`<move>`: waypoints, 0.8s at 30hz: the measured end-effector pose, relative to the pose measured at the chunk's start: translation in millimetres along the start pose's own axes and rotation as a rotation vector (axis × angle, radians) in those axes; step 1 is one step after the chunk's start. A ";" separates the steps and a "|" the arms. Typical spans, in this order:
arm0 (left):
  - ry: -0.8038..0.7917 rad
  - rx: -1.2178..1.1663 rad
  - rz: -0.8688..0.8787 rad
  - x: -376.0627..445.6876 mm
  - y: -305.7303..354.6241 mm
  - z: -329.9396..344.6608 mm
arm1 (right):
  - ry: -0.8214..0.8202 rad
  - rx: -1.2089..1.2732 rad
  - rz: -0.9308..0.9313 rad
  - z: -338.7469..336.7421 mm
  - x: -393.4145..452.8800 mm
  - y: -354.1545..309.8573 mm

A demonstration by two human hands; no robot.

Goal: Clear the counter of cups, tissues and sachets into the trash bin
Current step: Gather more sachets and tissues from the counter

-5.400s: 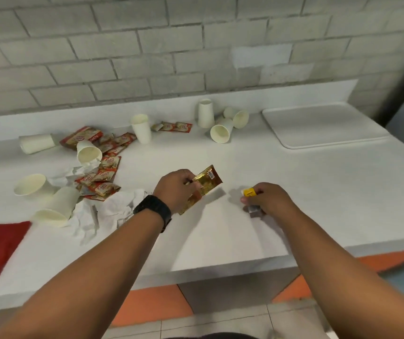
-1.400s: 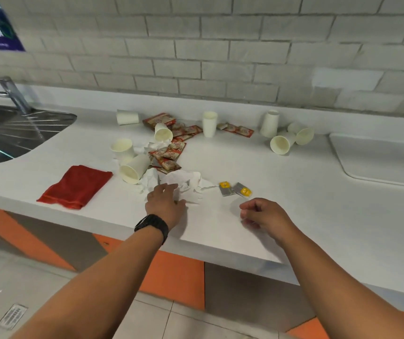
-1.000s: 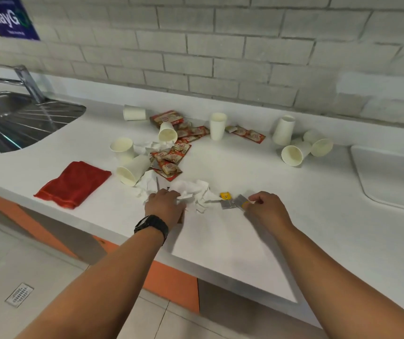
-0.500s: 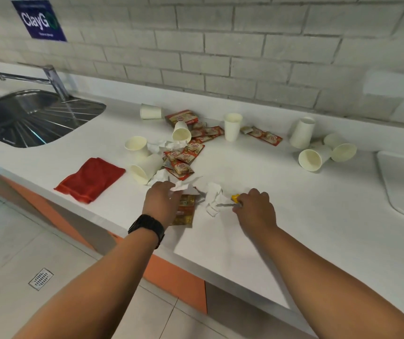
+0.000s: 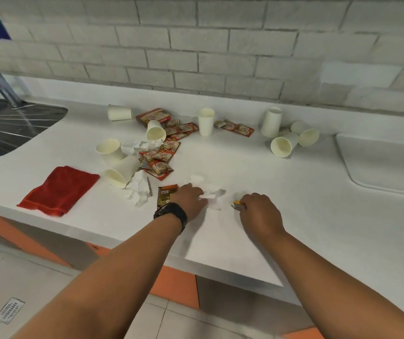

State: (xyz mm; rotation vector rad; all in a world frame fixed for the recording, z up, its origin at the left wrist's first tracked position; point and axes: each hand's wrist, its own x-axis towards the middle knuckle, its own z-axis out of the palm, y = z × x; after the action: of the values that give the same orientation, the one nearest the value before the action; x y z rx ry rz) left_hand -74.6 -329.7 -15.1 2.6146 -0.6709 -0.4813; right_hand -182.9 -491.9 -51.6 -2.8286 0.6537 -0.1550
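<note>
Both hands are working at the lower centre of the frame, on the near edge of the white surface (image 5: pixel 293 192). The left hand (image 5: pixel 191 200) is resting on a crumpled tissue (image 5: pixel 209 192), its fingers curling into the paper, while a brown sachet (image 5: pixel 165 195) is lying just left of the wrist, its long axis running toward the camera. The right hand (image 5: pixel 259 211) is pinching a small yellow sachet (image 5: pixel 237 204) at its fingertips. The main litter, paper cups (image 5: pixel 122 171) and red sachets (image 5: pixel 161 157), is lying up and to the left of the hands, so the left hand is nearer. A second group of cups (image 5: pixel 284 144) is lying at upper right. No trash bin is appearing in view.
</note>
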 end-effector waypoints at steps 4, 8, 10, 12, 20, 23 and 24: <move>-0.023 0.195 0.069 13.7 6.7 9.9 | 0.033 0.114 0.103 -8.9 -16.3 17.4; 0.008 0.262 0.113 13.4 15.7 16.2 | 0.067 0.292 0.227 -18.9 -38.1 27.9; 0.003 0.238 0.158 7.0 22.1 20.9 | 0.098 0.528 0.317 -26.7 -49.4 29.7; -0.018 0.170 0.221 -2.5 29.6 25.5 | 0.116 0.805 0.413 -34.2 -59.2 31.5; -0.106 -0.177 0.325 -36.5 62.2 59.4 | 0.192 1.173 0.585 -37.2 -105.2 57.3; -0.138 -0.243 0.352 -48.9 82.5 70.9 | 0.231 1.235 0.626 -36.2 -123.3 68.3; -0.164 -0.250 0.371 -54.5 91.4 74.8 | 0.247 1.242 0.633 -35.9 -131.1 74.6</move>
State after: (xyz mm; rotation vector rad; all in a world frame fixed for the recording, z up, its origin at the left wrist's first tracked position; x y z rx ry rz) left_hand -185.4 -396.8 -25.7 2.1687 -1.0503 -0.6209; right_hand -336.9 -506.0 -42.1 -1.3662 0.9935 -0.5572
